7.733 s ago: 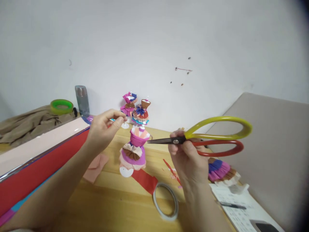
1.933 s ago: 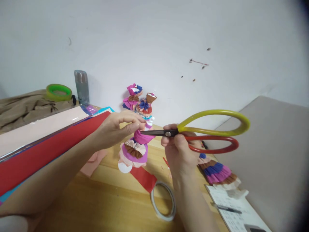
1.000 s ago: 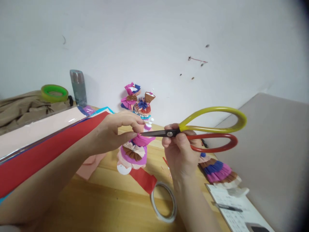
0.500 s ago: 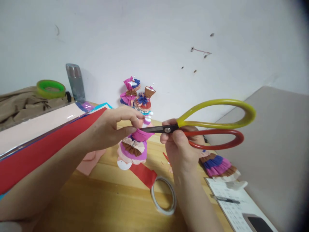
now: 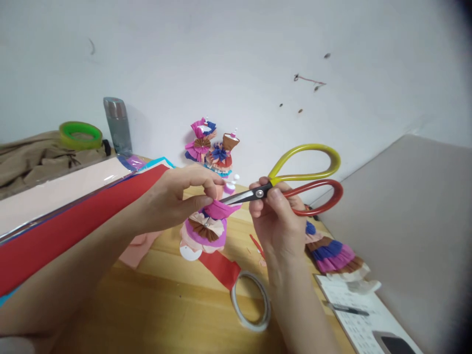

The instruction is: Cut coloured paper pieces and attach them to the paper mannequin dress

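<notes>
1. At the centre of the frame, the small dress form (image 5: 207, 233) in pink, brown and peach paper leans above the wooden table (image 5: 155, 305), its white disc base (image 5: 191, 252) lowest.
2. Left of centre, your left hand (image 5: 184, 194) has its thumb and curled fingers at the dress's top edge; you cannot tell from here whether they pinch it.
3. Right of centre, your right hand (image 5: 282, 221) grips the scissors (image 5: 259, 193) near the pivot, yellow and red loops pointing right, blade tips at the bodice edge beside your left thumb.
4. Just below centre, you have a red strip (image 5: 219, 268) touching a pale tape roll (image 5: 254, 326).
5. Behind your hands, two more dressed forms (image 5: 223, 155) stand close together by the wall.
6. At lower right, a white sheet (image 5: 341, 292) carries rows of dark writing, too small for you to read; a pen (image 5: 348, 309) lies across it.
7. At upper left, you have a grey bottle (image 5: 118, 132) beside a green tape roll (image 5: 81, 144) on brown cloth (image 5: 33, 160); no lettering is legible on either.
</notes>
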The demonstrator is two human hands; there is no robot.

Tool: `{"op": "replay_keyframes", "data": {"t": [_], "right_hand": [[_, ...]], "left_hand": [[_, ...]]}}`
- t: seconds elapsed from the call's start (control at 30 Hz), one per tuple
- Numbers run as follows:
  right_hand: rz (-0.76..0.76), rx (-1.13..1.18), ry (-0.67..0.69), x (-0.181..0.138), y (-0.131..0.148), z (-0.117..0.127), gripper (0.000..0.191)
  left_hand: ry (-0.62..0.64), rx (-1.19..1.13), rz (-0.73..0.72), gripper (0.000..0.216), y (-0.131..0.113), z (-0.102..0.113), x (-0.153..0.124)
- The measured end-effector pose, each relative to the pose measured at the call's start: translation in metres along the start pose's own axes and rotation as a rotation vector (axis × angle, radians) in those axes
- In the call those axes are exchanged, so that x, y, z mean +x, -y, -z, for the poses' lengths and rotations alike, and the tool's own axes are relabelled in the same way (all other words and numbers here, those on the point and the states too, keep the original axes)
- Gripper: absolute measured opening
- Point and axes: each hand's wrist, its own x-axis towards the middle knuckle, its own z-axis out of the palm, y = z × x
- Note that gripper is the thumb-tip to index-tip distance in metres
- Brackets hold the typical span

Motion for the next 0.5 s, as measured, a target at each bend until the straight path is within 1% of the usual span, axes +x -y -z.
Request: {"op": "replay_keyframes", "data": {"t": [0.17, 0.3, 0.5], "right_hand": [[0.005, -0.005, 0.008, 0.000, 0.004, 0.002, 0.011], [0.034, -0.045, -0.036, 0.000, 0.011, 0.004, 0.013], [0.082, -0.057, -0.081, -0.001, 0.019, 0.001, 0.017]], "left_hand": [[0.012, 0.010, -0.008, 0.014, -0.001, 0.001, 0.000], [-0.006, 0.011, 0.002, 0.009, 0.000, 0.000, 0.000], [-0.031, 0.000, -0.009, 0.011, 0.001, -0.002, -0.001]]}}
